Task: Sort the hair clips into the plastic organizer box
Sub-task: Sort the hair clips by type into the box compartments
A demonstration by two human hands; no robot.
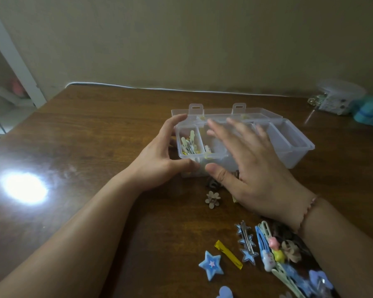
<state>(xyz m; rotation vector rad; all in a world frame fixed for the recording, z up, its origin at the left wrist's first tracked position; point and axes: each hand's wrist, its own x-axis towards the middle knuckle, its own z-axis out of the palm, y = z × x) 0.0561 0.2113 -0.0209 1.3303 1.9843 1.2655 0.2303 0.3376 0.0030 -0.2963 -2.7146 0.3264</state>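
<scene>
Loose hair clips (pixel 274 252) near right on surface (pixel 95 134) | left hand (pixel 159 160) fingers curled, gripping organizer box (pixel 241 138) left end, centre | right hand (pixel 252 168) fingers spread flat over box, holding nothing

A brown wooden table (pixel 95 130) carries a bright glare patch (pixel 24 188) toward its left edge. At its far right corner stand a clear lidded container (pixel 340 95) and a teal object (pixel 370 112) (too blurred to identify). A white cable (pixel 159 88) runs along its back edge.
</scene>
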